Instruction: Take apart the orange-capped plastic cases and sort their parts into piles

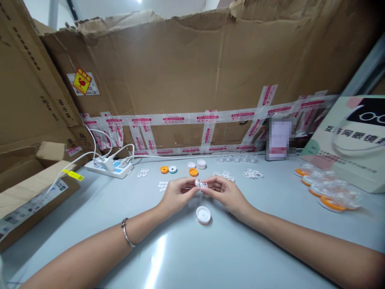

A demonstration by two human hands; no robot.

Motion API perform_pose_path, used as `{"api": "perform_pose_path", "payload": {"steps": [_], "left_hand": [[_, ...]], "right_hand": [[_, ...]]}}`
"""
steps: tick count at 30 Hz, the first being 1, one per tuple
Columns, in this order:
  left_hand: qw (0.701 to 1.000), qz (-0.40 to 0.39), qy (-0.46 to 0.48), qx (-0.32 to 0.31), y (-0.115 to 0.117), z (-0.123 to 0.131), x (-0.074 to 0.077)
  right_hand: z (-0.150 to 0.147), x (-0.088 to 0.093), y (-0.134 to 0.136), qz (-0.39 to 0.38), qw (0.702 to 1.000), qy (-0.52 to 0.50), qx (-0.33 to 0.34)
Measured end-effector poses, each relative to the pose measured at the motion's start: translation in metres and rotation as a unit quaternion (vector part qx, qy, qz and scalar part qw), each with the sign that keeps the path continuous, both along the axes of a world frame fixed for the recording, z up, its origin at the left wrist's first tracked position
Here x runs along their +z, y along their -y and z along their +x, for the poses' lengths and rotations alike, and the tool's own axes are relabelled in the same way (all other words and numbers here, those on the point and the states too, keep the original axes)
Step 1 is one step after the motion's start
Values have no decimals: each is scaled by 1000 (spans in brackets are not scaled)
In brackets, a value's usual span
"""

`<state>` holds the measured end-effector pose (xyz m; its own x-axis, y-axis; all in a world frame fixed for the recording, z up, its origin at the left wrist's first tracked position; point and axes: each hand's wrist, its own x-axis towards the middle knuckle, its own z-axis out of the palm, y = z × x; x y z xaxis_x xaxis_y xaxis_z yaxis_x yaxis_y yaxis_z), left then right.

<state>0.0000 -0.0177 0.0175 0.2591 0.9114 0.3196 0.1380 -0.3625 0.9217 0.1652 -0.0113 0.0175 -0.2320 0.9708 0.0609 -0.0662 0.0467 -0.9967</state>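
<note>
Firstly, head view (the only one on record): left hand [177, 195] and right hand [227, 195] come together over the worktop [120, 257], fingers of both pinching a small white piece [204, 185] with dark markings. One part or two touching: cannot tell at this size. Its longer direction appears to run left to right, bridging the two sets of fingertips. Key relation: a round white dish [203, 215], orange showing at its lower edge, rests on the worktop on the wearer's side of the pinched piece, almost directly below it in the frame and touched by neither hand; neither is clearly nearer. Being round, the dish offers no long axis. Just past the fingertips sits an orange dish [193, 172]; flat white cut-outs [253, 174] lie off to the right. Writing noted: paper bag [350, 156] at right, large Chinese characters, 网眼镜 legible, others crossed by the handle or cut off, plus an outline of spectacles on a dark panel. Yellow-and-red sticker [82, 82] on the rear carton [186, 68] bears a broken-glass symbol; the white label [94, 89] beneath seems to begin "LM27", remainder uncertain. Red print on the packing tape [173, 119]: too small to read. Phone screen [278, 138]: pixelated, no reading.
</note>
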Motion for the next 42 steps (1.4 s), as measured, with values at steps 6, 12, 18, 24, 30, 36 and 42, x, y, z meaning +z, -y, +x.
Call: {"api": "perform_pose_path", "payload": {"steps": [6, 12, 18, 24, 30, 36, 42], "left_hand": [[1000, -1, 7, 13, 0, -1, 2], [998, -2, 29, 60, -8, -8, 1], [998, -8, 0, 56, -8, -8, -4], [997, 18, -37, 61, -6, -8, -1], [996, 20, -57, 61, -4, -7, 1], [996, 36, -71, 49, -3, -7, 0], [995, 46, -71, 44, -4, -8, -2]], "right_hand": [[1, 0, -1, -29, 1000, 8, 5], [13, 6, -13, -20, 999, -3, -46], [51, 28, -39, 96, 978, 161, -88], [69, 23, -55, 172, 900, 395, -63], [73, 18, -58, 176, 878, 444, -31], [72, 13, -59, 152, 878, 453, 11], [71, 14, -57, 146, 871, 469, 11]]}}
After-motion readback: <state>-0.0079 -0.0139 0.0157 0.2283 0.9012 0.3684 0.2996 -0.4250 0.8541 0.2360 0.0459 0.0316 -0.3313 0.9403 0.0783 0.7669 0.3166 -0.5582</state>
